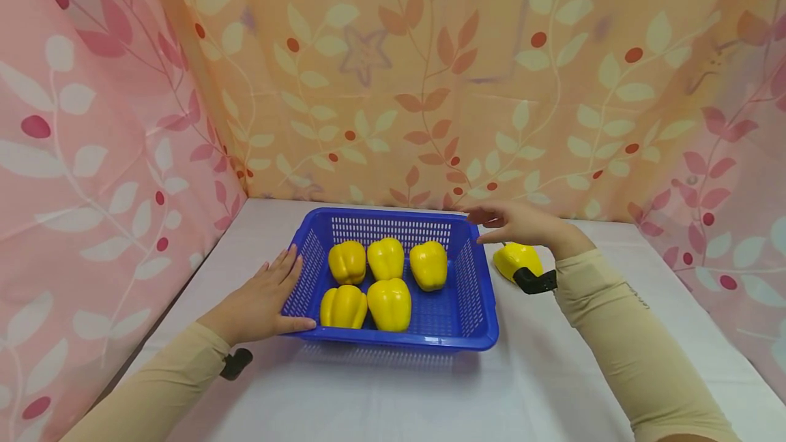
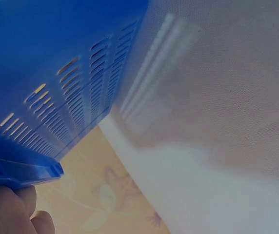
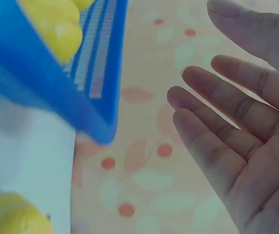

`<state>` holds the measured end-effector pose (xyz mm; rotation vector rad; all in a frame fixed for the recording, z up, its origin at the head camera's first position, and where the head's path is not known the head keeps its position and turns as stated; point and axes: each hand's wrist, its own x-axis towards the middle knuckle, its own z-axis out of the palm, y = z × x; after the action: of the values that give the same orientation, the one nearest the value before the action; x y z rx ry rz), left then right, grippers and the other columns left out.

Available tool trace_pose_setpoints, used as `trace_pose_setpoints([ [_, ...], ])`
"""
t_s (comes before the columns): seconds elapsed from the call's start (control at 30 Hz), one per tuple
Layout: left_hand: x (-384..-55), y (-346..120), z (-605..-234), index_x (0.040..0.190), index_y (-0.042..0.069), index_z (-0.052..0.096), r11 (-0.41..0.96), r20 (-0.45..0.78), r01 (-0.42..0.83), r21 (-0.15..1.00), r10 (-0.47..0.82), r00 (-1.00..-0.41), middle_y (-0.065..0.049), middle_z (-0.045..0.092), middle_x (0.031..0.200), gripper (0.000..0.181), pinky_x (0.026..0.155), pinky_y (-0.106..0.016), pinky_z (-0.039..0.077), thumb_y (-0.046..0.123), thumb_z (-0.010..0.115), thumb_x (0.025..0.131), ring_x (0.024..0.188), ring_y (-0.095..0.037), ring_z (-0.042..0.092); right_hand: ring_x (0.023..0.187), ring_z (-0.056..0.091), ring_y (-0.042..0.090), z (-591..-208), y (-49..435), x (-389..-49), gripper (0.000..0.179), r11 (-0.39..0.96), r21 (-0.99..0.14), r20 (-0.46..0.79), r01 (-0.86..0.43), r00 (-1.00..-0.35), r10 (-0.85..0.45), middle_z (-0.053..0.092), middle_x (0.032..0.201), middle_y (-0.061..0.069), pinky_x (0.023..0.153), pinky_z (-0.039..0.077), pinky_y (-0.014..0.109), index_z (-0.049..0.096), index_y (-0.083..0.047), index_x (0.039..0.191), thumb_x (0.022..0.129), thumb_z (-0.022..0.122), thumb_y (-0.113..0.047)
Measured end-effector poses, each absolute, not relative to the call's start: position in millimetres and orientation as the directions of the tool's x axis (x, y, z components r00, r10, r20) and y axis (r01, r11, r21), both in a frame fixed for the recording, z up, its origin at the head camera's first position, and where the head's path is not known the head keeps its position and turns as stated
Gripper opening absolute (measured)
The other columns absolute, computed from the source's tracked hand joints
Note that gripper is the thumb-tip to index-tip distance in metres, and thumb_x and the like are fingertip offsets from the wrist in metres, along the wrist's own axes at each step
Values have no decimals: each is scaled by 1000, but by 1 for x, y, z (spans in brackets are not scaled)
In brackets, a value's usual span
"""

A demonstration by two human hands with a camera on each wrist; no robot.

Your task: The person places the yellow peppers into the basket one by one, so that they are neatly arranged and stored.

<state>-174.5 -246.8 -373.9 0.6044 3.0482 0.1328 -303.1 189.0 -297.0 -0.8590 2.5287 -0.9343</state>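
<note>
A blue plastic basket (image 1: 424, 341) with slotted walls holds several yellow bell peppers (image 1: 389, 304). My left hand (image 1: 260, 299) rests on its left rim, fingers fairly straight and thumb along the front left corner. In the left wrist view, the fingers (image 2: 5, 209) touch the rim beside the slotted wall (image 2: 76, 87). Above the table, just off the basket's right back corner, my right hand (image 1: 516, 224) hovers with relaxed fingers and an empty palm. Below it, right of the basket, another yellow bell pepper (image 1: 517, 261) lies on the table, partly covered by the wrist camera.
The basket stands on a table with a white cloth (image 1: 393, 401). Patterned curtains hang behind (image 1: 393, 87) and on both sides (image 1: 80, 176). Black camera mounts (image 1: 236, 363) sit at both wrists.
</note>
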Motion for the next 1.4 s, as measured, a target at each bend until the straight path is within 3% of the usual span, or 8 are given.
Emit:
trace_pose_setpoints([
  [0.47, -175, -247, -374, 144, -3, 16, 922, -14, 379, 79, 381, -924, -21, 3, 151, 113, 107, -56, 13, 77, 46, 71, 138, -37, 6, 114, 52, 33, -317, 236, -317, 53, 652, -633, -38, -418, -824, -565, 56, 122, 15, 96, 40, 48, 48, -9, 130, 82, 69, -18],
  [0.8, -173, -246, -372, 144, -4, 16, 919, -7, 384, 90, 386, -923, -22, 5, 151, 111, 107, -56, 13, 75, 49, 72, 138, -37, 7, 117, 47, 39, -333, 253, -323, 59, 676, -655, -91, -338, -853, -515, 53, 126, 18, 95, 40, 51, 44, -9, 134, 83, 68, -26],
  [1.0, -173, -246, -371, 143, -4, 16, 919, -12, 385, 89, 387, -922, -21, 3, 151, 112, 107, -56, 13, 76, 47, 72, 138, -37, 6, 121, 42, 41, -345, 261, -329, 55, 717, -639, -138, -277, -876, -462, 51, 128, 18, 96, 38, 54, 46, -9, 132, 83, 67, -22],
  [1.4, -175, -247, -375, 144, -3, 16, 921, -15, 382, 72, 384, -923, -20, 2, 152, 112, 108, -56, 13, 78, 45, 72, 138, -36, 5, 126, 33, 44, -364, 272, -330, 65, 770, -602, -208, -212, -889, -408, 38, 139, 22, 96, 34, 58, 41, -12, 137, 80, 69, -29],
])
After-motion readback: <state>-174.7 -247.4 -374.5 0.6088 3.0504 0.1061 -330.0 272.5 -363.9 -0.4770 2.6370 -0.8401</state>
